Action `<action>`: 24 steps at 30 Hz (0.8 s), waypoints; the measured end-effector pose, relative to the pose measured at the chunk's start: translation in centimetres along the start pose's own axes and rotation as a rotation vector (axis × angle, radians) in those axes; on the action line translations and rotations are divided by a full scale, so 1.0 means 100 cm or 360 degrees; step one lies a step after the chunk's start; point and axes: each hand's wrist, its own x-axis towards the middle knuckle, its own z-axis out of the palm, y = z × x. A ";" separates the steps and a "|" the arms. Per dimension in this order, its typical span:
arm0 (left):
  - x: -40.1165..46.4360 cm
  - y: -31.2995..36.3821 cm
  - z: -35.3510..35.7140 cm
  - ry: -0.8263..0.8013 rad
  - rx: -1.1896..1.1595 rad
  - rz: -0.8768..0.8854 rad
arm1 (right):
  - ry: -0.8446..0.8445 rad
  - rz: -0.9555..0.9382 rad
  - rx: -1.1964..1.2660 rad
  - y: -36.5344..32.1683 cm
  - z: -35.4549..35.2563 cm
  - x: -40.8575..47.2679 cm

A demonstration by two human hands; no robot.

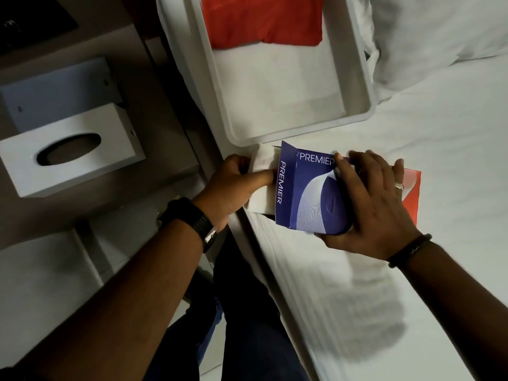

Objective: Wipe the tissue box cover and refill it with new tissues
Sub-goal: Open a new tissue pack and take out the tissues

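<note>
A blue cardboard tissue carton (310, 193) lies on its side at the edge of a bed (412, 270) covered in smooth white sheeting. The word "PREMIER" is printed in white capitals twice, once along the folded-open end flap and once on the top face, above a pale swirl of fine lines. The far end of the carton is red-orange. The right hand (368, 204) lies flat over the carton with fingers spread, pressing and clasping it; a ring sits on one finger and a dark beaded band circles the wrist. The left hand (233, 185) is closed on the stack of white tissues (265, 160) that sticks out of the carton's open end, thumb laid along the soft folded paper. A black ribbed watch strap (192, 218) wraps that wrist.

The tissue box cover (71, 158), a rigid white rectangular shell with a dark oval slot in its top, stands well apart to the left on a brown wooden surface (159, 111). Behind it lies a flat pale panel (55, 94), possibly the cover's base plate, though the dim light makes that uncertain.

Above the carton, a shallow grey plastic tray (354, 64) with rounded corners rests on the bed, holding a folded red cloth (261, 20) and a folded white cloth (275, 78).
</note>
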 end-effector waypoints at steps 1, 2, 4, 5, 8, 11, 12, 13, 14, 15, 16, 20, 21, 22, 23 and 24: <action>0.001 -0.001 0.000 0.0013 0.0003 0.0006 | -0.0002 -0.0010 -0.0007 0.000 0.001 -0.001; 0.003 -0.002 -0.001 0.0015 0.0000 0.0007 | -0.0001 -0.0016 -0.0012 0.000 0.001 -0.001; 0.005 -0.002 -0.006 0.0014 -0.0021 -0.0022 | 0.0006 -0.0013 -0.0017 0.000 0.003 -0.002; 0.006 -0.003 -0.010 0.0006 -0.0046 -0.0046 | 0.0009 -0.0006 -0.0019 0.000 0.003 -0.003; 0.007 -0.005 -0.030 0.0004 -0.0182 -0.0095 | 0.0008 0.0009 -0.0031 0.000 0.004 -0.003; 0.005 -0.014 -0.040 -0.0004 -0.0317 -0.0065 | 0.0013 0.0021 -0.0047 0.000 0.005 -0.002; 0.004 -0.017 -0.040 -0.0021 -0.0366 -0.0065 | 0.0015 0.0024 -0.0055 -0.001 0.005 -0.002; 0.004 -0.019 -0.039 -0.0038 -0.0411 -0.0065 | 0.0017 0.0025 -0.0064 -0.001 0.006 -0.001; 0.004 -0.021 -0.038 -0.0048 -0.0445 -0.0065 | 0.0018 0.0023 -0.0074 -0.002 0.006 -0.001; 0.005 -0.023 -0.038 -0.0054 -0.0468 -0.0065 | 0.0019 0.0020 -0.0082 -0.003 0.006 -0.001; 0.006 -0.024 -0.039 -0.0063 -0.0481 -0.0066 | 0.0021 0.0019 -0.0086 -0.004 0.007 -0.001; 0.007 -0.025 -0.050 -0.0135 -0.0466 -0.0092 | 0.0028 0.0028 -0.0091 -0.005 0.008 -0.001; 0.007 -0.025 -0.053 -0.0143 -0.0455 -0.0103 | 0.0030 0.0028 -0.0090 -0.005 0.007 -0.001; 0.007 -0.025 -0.057 -0.0148 -0.0446 -0.0119 | 0.0031 0.0029 -0.0091 -0.006 0.007 -0.001; 0.007 -0.025 -0.060 -0.0153 -0.0437 -0.0137 | 0.0032 0.0031 -0.0095 -0.007 0.007 -0.001; 0.007 -0.025 -0.063 -0.0160 -0.0429 -0.0150 | 0.0027 0.0038 -0.0099 -0.008 0.006 -0.001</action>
